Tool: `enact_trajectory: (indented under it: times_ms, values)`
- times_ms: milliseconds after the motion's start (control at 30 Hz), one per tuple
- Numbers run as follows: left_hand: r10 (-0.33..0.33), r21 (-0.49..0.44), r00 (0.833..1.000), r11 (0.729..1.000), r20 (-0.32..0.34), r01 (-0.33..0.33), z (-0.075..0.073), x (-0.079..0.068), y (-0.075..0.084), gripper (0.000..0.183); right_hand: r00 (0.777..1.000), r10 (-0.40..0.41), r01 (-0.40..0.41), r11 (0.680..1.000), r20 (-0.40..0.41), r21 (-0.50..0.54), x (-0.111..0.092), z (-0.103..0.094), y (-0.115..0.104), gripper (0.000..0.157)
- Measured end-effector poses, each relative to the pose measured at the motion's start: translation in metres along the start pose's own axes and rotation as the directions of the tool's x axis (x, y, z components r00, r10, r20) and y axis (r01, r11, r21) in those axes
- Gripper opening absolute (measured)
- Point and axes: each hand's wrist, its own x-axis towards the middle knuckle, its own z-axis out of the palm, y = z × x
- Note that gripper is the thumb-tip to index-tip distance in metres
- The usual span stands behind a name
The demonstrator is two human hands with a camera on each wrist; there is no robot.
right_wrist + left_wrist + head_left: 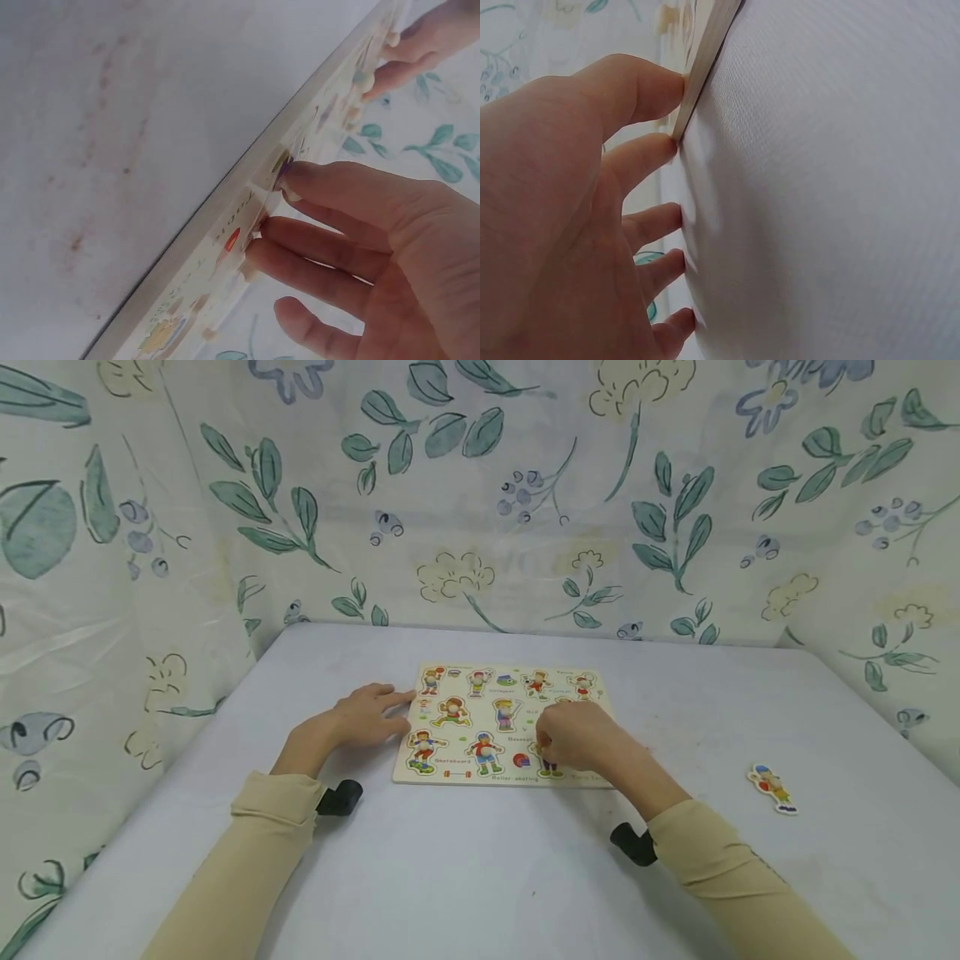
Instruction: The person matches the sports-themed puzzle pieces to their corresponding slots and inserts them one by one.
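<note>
A wooden peg puzzle board printed with sports figures lies flat on the table. My left hand is at its left edge, fingers spread. In the left wrist view the left thumb and index fingertip touch the board's side. Over the lower right part of the board, my right hand pinches the small knob of a puzzle piece, which the hand partly hides. In the right wrist view the knob shows between thumb and index finger; whether the piece sits fully in its recess I cannot tell.
A loose figure piece with a blue cap lies on the white table, right of the board. Several other pieces fill the board, such as the roller-skating figure. Floral cloth hangs behind and at both sides.
</note>
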Motion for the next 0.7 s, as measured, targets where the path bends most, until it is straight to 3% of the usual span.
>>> enact_trajectory:
  times_ms: [400, 700]
  values:
    - [0.005, -0.008, 1.000, 1.000, 0.011, -0.005, -0.003, -0.002, 0.004, 0.064, 1.000, -0.013, 0.011, 0.993, 0.024, 0.114, -0.004, 0.002, 0.010, 0.010]
    - [-0.004, -0.003, 1.000, 1.000, 0.010, 0.004, -0.003, -0.003, 0.003, 0.065, 0.998, -0.034, 0.027, 0.990, 0.055, 0.136, -0.018, 0.003, 0.017, 0.034]
